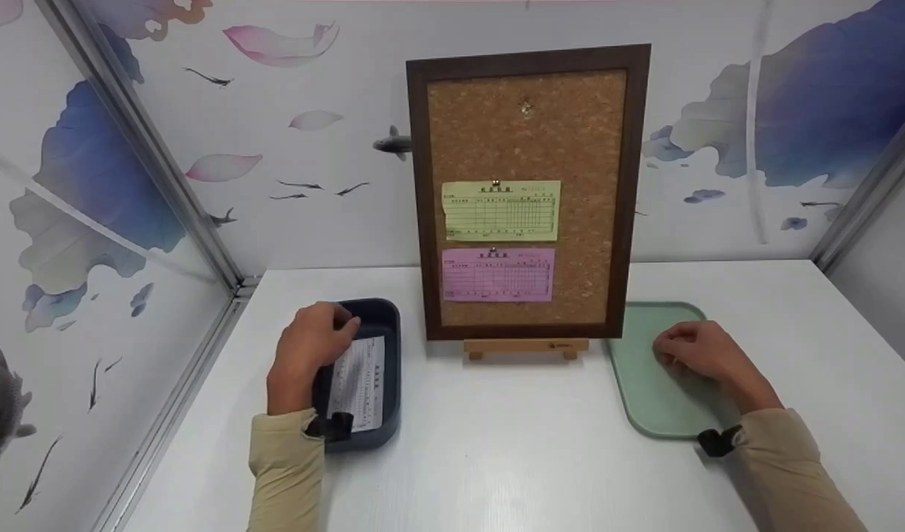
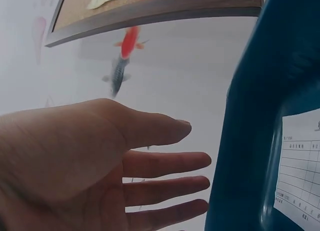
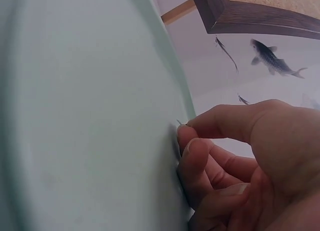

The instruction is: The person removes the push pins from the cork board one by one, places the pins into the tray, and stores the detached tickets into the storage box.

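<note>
My left hand (image 1: 315,340) hovers over the dark blue tray (image 1: 394,369), its fingers nearly straight with nothing between them in the left wrist view. Inside that tray lies a white printed form slip (image 1: 360,377). Above the pale green tray (image 1: 644,414), my right hand (image 1: 699,351) pinches a small pin (image 3: 179,122) between thumb and index finger; only its thin tip shows. The other fingers are curled near the tray surface. A framed cork board (image 1: 526,148) bears a yellow form slip (image 1: 501,213) over a pink form slip (image 1: 498,277), each pinned at its top edge.
The cork board leans on a small wooden easel (image 1: 526,346) at the back middle of the white table (image 1: 496,443). A shiny pin (image 1: 526,108) sits high on the cork. Printed wall panels (image 1: 334,222) with fish and petals rise behind and beside the table.
</note>
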{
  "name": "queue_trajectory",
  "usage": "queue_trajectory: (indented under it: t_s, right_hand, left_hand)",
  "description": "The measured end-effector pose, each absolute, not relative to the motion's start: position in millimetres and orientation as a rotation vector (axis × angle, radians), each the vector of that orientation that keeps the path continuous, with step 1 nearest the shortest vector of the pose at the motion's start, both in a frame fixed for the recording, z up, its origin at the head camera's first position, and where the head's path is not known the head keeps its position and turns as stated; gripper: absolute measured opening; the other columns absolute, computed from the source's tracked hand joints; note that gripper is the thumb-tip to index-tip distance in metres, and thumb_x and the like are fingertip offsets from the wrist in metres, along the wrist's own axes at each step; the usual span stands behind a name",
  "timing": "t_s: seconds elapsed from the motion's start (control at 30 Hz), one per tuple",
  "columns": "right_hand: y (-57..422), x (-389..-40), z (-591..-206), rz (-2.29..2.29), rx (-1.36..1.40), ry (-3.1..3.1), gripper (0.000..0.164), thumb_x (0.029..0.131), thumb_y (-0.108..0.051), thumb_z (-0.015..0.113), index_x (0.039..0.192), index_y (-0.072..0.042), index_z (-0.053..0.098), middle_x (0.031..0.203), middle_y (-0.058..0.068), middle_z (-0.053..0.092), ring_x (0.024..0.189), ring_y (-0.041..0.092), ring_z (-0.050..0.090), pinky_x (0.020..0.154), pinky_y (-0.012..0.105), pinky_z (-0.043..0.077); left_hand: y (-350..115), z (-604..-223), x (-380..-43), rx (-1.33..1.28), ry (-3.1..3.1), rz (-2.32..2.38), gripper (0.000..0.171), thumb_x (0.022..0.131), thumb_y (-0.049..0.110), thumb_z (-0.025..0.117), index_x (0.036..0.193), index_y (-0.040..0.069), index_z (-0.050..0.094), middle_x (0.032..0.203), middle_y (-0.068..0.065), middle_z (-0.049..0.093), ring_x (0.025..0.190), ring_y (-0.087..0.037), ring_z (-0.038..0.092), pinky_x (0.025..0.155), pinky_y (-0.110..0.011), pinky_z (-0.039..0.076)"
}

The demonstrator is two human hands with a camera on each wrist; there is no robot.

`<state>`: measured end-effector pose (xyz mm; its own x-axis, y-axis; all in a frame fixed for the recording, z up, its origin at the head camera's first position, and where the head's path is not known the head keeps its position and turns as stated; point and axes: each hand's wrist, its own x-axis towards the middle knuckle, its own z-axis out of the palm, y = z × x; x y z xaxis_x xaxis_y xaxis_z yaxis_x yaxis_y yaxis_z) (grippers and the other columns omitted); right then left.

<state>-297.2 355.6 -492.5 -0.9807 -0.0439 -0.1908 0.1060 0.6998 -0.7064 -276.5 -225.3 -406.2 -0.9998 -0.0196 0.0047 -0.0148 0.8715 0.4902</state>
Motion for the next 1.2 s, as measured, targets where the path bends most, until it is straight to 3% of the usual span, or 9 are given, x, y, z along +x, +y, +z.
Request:
queue_trajectory:
  t_s: [0.2,0.57,0.83,1.2]
  right_hand:
    - [356,-298,-494,-1.157,0.056,2.711,0.037,0.105,-0.032,0.067,0.125,-0.003,0.076,0.097,-0.002,0.076,0.085,0.012,0.065,0.071,0.027,0.053]
    - [358,-297,-495,-1.176,0.073,2.681,0.037,0.107,-0.031,0.065,0.127,0.0,0.074,0.096,0.0,0.075,0.087,0.014,0.065,0.072,0.029,0.054]
    - [361,-299,-495,-1.181,0.083,2.668,0.038,0.106,-0.032,0.066,0.126,-0.001,0.075,0.09,-0.002,0.075,0.083,0.013,0.066,0.07,0.028,0.054]
    - [364,-294,-495,-1.266,0.14,2.717,0.034,0.107,-0.028,0.063,0.125,0.0,0.073,0.09,0.0,0.074,0.082,0.013,0.066,0.069,0.027,0.055]
  left_hand:
    - [-212,-406,-277,-0.068,-2.967,-0.896,0.034,0.109,0.026,0.063,0.13,0.003,0.074,0.129,-0.019,0.075,0.117,-0.035,0.071,0.102,-0.055,0.055]
    - [-166,-404,-277,-0.227,-2.877,-1.022,0.022,0.107,0.02,0.067,0.12,0.007,0.08,0.109,-0.009,0.079,0.094,-0.021,0.071,0.088,-0.042,0.063]
    - [-156,-408,-279,-0.295,-2.853,-0.973,0.018,0.106,0.018,0.068,0.11,0.008,0.083,0.1,-0.007,0.079,0.083,-0.018,0.066,0.078,-0.038,0.061]
    - [-145,-410,-280,-0.31,-2.827,-0.988,0.02,0.107,0.018,0.067,0.114,0.007,0.082,0.108,-0.009,0.081,0.089,-0.02,0.07,0.08,-0.039,0.063]
